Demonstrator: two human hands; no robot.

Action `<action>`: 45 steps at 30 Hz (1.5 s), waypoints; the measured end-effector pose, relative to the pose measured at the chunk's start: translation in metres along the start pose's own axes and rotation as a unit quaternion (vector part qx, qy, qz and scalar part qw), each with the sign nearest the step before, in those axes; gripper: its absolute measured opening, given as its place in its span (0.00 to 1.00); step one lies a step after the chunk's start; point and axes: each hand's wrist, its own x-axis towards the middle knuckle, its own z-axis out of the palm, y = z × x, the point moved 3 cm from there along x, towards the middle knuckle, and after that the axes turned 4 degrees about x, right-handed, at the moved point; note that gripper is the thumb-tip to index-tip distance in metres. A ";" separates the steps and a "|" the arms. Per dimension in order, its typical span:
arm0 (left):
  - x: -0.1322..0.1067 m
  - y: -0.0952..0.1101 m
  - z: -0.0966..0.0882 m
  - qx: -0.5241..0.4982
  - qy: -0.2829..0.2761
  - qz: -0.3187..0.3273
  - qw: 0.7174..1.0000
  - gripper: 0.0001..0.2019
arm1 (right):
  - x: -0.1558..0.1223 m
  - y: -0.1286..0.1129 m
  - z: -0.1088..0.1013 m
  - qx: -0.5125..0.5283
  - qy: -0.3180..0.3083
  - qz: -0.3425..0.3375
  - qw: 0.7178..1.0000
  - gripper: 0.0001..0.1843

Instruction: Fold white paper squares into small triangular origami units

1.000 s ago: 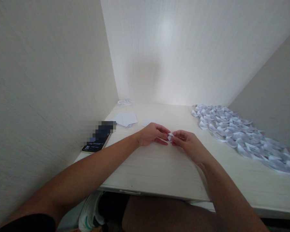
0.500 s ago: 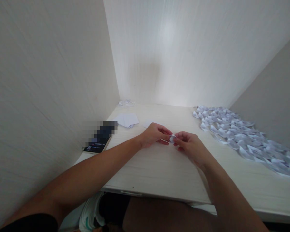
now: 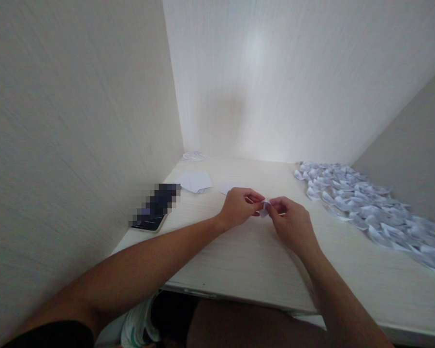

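A small folded white paper piece (image 3: 264, 209) is pinched between both hands just above the pale wooden desk (image 3: 239, 251). My left hand (image 3: 239, 207) grips its left side with thumb and fingertips closed. My right hand (image 3: 292, 223) grips its right side, fingers curled. Both forearms reach in from the near edge of the desk.
A long heap of several folded white paper pieces (image 3: 366, 208) runs along the right side. Flat white sheets (image 3: 196, 181) and a small slip (image 3: 227, 187) lie behind my left hand. A dark phone (image 3: 154, 211) lies by the left wall. Crumpled paper (image 3: 192, 156) sits in the back corner.
The view has shifted, so everything sits further right in frame. Both hands stay together on the small paper piece, with the fingers working it slightly.
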 end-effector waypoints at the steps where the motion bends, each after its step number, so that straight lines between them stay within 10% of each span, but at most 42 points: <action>1: 0.000 0.000 0.001 0.000 0.014 0.013 1.000 0.15 | -0.001 -0.002 0.000 -0.005 0.021 -0.017 1.000 0.09; 7: -0.001 0.001 0.004 -0.046 0.035 0.048 0.997 0.05 | -0.005 -0.007 -0.002 0.044 0.070 -0.086 0.993 0.14; 18: -0.004 -0.007 0.010 -0.044 0.034 -0.012 0.998 0.02 | -0.001 0.001 -0.005 0.025 0.068 -0.009 0.997 0.16; 27: -0.011 0.001 0.007 0.153 0.068 0.097 0.981 0.03 | -0.008 -0.016 0.004 -0.051 0.087 -0.034 0.994 0.11; 45: -0.008 -0.009 0.006 0.098 0.042 0.051 0.993 0.11 | -0.008 -0.006 0.004 -0.073 0.040 -0.021 0.996 0.03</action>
